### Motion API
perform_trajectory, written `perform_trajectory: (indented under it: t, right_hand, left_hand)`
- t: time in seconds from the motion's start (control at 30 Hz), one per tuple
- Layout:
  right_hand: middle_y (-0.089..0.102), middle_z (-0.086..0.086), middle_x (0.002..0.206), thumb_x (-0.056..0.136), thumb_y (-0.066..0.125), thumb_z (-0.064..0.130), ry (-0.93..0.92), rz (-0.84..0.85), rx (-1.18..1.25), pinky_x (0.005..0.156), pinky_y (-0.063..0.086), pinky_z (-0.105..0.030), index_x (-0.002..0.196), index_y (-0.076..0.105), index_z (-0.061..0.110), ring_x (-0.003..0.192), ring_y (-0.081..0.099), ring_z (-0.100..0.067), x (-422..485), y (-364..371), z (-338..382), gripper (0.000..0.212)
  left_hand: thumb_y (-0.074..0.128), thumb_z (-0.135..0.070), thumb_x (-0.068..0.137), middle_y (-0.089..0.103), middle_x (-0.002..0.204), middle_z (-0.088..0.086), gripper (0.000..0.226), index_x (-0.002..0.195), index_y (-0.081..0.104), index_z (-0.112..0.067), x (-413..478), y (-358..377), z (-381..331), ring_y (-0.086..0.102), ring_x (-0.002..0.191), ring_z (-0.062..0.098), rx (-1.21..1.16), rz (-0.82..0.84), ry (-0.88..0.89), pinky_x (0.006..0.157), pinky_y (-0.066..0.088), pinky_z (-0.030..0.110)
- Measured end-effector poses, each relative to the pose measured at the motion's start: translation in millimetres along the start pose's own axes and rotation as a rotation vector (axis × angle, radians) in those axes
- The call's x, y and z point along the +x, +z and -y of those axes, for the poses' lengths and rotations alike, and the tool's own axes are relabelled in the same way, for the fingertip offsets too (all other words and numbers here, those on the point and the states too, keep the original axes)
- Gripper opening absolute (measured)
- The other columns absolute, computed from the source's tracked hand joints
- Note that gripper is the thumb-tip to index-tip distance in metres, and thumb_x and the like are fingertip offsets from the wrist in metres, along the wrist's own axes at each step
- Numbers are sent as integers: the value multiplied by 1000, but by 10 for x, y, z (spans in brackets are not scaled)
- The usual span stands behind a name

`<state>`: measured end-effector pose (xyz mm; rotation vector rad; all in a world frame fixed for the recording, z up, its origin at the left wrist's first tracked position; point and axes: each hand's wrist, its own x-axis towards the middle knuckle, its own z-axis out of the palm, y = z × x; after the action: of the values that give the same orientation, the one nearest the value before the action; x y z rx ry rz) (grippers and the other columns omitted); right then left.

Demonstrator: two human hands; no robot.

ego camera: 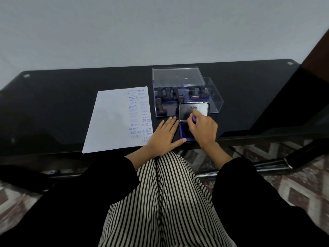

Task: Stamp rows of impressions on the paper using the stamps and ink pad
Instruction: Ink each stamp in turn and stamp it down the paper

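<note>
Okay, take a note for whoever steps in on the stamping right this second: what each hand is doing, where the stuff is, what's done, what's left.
Left hand: flat on the table, fingers straight, between the paper and the ink pad.
Right hand: grips a purple stamp over the open ink pad, whose lid is raised; contact with the pad can't be seen.
The other stamps stand in the clear box behind the pad.
Done: FRAGILE, AIR MAIL and SAMPLE impressions down the paper's right side.
Left: ink this stamp and fill the blank left part with rows.
</note>
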<state>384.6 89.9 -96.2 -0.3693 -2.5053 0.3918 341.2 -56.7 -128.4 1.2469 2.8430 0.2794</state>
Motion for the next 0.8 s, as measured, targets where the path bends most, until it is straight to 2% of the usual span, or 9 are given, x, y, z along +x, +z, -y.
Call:
perform_trajectory:
  t: [0.1, 0.23, 0.43, 0.57, 0.7, 0.8]
  right_hand:
    - [49, -3, 45, 82, 62, 13, -57, -118, 23, 41, 19, -16, 64, 51, 10, 39, 39, -15, -106, 27, -25, 21]
    - [46, 1, 46, 85, 46, 22, -88, -165, 44, 39, 13, -14, 62, 47, 12, 43, 32, -8, -191, 33, -50, 25]
    - [50, -4, 44, 81, 62, 12, -59, -115, 7, 41, 25, -20, 64, 52, 10, 39, 36, -13, -80, 58, -43, 20]
    - [57, -9, 48, 83, 59, 16, -21, -44, -52, 45, 27, -23, 69, 59, 8, 43, 53, -25, 10, 57, -22, 16]
    - [62, -12, 60, 89, 51, 20, -6, 19, -87, 51, 29, -26, 78, 63, 7, 54, 56, -28, 70, 47, -27, 20]
    - [62, -12, 58, 87, 53, 20, -20, 2, -105, 50, 30, -26, 75, 63, 8, 52, 58, -29, 99, 85, -45, 20]
  left_hand:
    - [27, -58, 94, 2, 159, 7, 77, 150, 6, -9, -1, 8, 3, -3, 147, 16, -5, 4, -3, 120, -3, 34]
    - [28, -58, 93, 2, 159, 7, 78, 150, 6, -9, -2, 0, -1, -2, 147, 17, -7, 2, 1, 120, -3, 34]
    - [28, -58, 94, 3, 159, 8, 77, 150, 7, -9, -2, -16, -3, -2, 147, 17, -3, 10, -2, 119, -3, 34]
    - [28, -57, 94, 3, 159, 8, 77, 150, 6, -8, -5, -24, -9, -2, 147, 17, -9, 14, -4, 120, -2, 35]
    - [28, -57, 94, 2, 159, 8, 77, 150, 6, -8, -5, -24, -9, -2, 147, 17, -11, 14, -1, 120, -2, 35]
    - [27, -57, 94, 2, 159, 7, 77, 150, 6, -9, -6, -21, -8, -3, 147, 17, -14, 17, -1, 120, -2, 35]
